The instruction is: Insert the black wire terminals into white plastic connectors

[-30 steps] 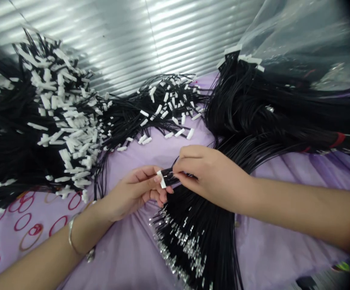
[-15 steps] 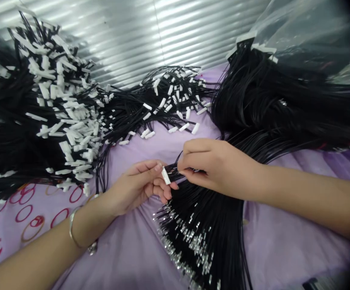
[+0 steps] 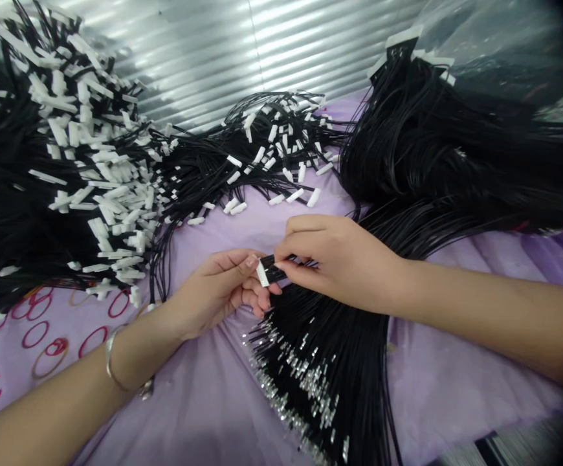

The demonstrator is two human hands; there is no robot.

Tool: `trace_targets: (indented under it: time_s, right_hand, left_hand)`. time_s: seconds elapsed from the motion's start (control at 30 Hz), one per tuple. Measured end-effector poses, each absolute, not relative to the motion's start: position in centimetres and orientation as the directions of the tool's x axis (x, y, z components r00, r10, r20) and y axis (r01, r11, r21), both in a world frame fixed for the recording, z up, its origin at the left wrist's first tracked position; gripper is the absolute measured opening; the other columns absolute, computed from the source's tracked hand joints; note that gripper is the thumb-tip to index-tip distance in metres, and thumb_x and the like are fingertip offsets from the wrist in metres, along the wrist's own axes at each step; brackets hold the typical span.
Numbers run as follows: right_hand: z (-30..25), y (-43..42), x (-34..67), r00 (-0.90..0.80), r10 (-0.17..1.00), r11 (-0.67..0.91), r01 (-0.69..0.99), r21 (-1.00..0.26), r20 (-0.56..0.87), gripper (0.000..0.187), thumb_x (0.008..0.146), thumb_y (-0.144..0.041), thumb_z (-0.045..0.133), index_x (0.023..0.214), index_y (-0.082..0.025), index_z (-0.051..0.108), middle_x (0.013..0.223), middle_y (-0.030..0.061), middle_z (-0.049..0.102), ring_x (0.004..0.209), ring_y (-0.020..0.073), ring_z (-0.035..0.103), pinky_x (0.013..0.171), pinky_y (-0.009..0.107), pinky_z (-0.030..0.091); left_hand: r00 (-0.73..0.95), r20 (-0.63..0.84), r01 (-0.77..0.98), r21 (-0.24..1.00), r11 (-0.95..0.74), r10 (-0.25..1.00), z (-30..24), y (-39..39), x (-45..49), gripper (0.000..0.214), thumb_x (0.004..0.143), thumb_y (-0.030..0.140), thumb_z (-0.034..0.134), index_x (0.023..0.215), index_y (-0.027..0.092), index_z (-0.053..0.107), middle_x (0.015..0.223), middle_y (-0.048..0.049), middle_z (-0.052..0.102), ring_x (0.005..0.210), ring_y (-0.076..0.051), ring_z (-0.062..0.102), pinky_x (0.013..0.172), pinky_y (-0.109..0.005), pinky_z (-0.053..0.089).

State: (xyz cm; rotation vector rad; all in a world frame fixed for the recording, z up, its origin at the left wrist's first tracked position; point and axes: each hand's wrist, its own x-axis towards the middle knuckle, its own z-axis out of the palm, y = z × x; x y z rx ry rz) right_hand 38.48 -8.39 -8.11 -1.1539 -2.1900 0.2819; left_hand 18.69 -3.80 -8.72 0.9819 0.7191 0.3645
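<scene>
My left hand (image 3: 218, 291) pinches a small white plastic connector (image 3: 262, 272) between thumb and fingers. My right hand (image 3: 340, 259) is closed on thin black wires (image 3: 288, 266) that run into that connector. Both hands meet over the middle of the purple cloth (image 3: 213, 401). Just below them fans out a thick bundle of black wires with bare metal terminals (image 3: 310, 382), its ends pointing toward me.
A big heap of black wires with white connectors (image 3: 82, 168) fills the left side. A smaller spread of them (image 3: 272, 149) lies at the back centre. A thick coil of black wire (image 3: 446, 149) lies right, under clear plastic film (image 3: 495, 39). A ribbed metal wall (image 3: 204, 58) stands behind.
My hands stay joined on the connector and wires, with the right fingers shifted slightly toward the connector. The view has tipped a little, so everything sits slightly higher.
</scene>
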Motion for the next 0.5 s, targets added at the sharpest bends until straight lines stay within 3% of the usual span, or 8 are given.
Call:
trace_targets:
  time_s: [0.27,0.5]
  right_hand:
    - [-8.74,-8.44,37.72,-0.335,0.822,0.553,0.66,-0.508,0.46,0.012,0.08,-0.015,0.06,0.073,-0.01,0.067,0.07,0.0001,0.053,0.064,0.0076,0.046,0.06,0.021,0.033]
    - [-8.49,-8.54,37.6,-0.387,0.81,0.579,0.652,-0.49,0.441,0.01,0.08,-0.013,0.06,0.073,-0.01,0.067,0.07,0.0001,0.054,0.064,0.0075,0.047,0.06,0.02,0.036]
  left_hand:
    - [0.728,-0.393,0.043,0.844,0.535,0.562,-8.89,-3.23,18.74,0.02,0.085,0.026,0.064,0.083,0.006,0.065,0.068,-0.0063,0.07,0.048,-0.007,0.061,0.045,-0.013,0.051]
    - [0.782,-0.327,0.026,0.867,0.497,0.53,-9.08,-3.22,18.85,0.023,0.085,0.029,0.064,0.083,0.006,0.064,0.07,-0.0056,0.069,0.051,-0.007,0.062,0.046,-0.014,0.052]
